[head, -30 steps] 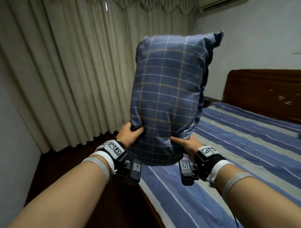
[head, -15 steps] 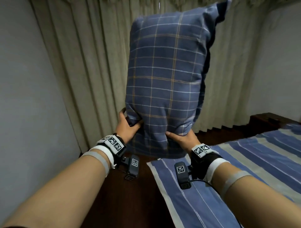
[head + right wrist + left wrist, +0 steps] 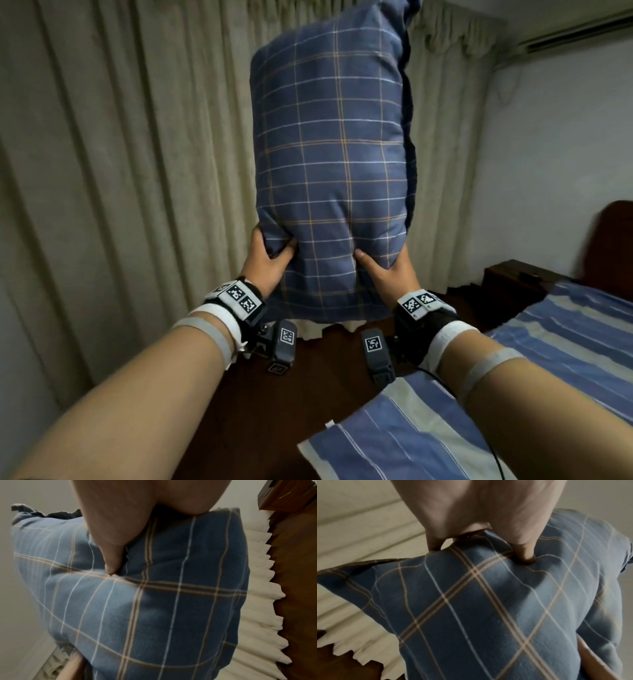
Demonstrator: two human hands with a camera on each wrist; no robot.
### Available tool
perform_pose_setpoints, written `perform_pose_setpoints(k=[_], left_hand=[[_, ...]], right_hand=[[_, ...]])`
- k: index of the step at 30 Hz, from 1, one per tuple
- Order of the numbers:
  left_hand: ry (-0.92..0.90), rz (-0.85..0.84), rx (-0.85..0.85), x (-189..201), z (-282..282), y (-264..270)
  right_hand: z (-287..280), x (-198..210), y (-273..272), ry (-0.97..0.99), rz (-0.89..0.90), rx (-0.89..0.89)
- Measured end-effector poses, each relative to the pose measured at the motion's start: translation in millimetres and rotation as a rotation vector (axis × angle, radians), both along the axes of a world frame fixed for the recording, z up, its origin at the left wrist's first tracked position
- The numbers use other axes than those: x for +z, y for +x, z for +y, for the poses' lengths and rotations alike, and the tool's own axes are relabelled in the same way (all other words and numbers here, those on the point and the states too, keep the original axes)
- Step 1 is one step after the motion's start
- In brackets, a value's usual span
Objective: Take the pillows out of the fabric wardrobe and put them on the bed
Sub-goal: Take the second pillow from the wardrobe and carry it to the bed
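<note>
Both hands, left (image 3: 270, 262) and right (image 3: 388, 272), grip pillow (image 3: 334, 171) upright near curtain (image 3: 120, 171). Bed (image 3: 534, 387) corner lower right. Wrist views show thumbs dug in.

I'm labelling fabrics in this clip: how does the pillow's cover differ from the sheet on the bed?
The pillow has a dark blue cover checked with thin white and tan lines; the bed sheet has broad blue and pale grey bands with thin white lines. The pillow stands on end in the air, gripped low by the left hand and right hand; the bed sheet lies flat. Both are mostly blue.
</note>
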State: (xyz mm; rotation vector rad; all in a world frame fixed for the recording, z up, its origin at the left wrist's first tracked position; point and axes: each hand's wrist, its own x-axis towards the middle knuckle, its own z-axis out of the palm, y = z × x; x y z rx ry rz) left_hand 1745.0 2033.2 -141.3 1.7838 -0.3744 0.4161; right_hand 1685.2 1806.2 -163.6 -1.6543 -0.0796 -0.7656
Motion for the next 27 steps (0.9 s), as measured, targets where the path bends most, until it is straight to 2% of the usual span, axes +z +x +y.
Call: perform_pose_setpoints(k=[4, 8, 13, 18, 21, 27], left_hand=[[-0.040, 0.000, -0.064, -4.7, 10.6, 87.7], [-0.114, 0.048, -0.050, -6.0, 28.3, 174.3], [0.017, 0.042, -0.035, 7.4, 70.6, 290.0], [0.077, -0.016, -0.012, 34.3, 125.3, 400.8], [0.060, -0.033, -0.015, 37.7, 143.9, 470.0], [-0.001, -0.048, -0.118, 20.8, 116.7, 614.4]], right_hand=[[14.0, -4.1, 70.4, 0.017, -0.007, -0.068], [29.5, -10.8, 165.4, 0.088, -0.038, -0.082], [69.2, -12.5, 319.2, 0.222, -0.090, -0.087], [123.8, 3.8, 452.6, 0.217, -0.085, 0.007], [139.5, 14.1, 520.1, 0.192, -0.074, 0.021], [116.2, 13.0, 629.5, 0.185, -0.086, -0.064]])
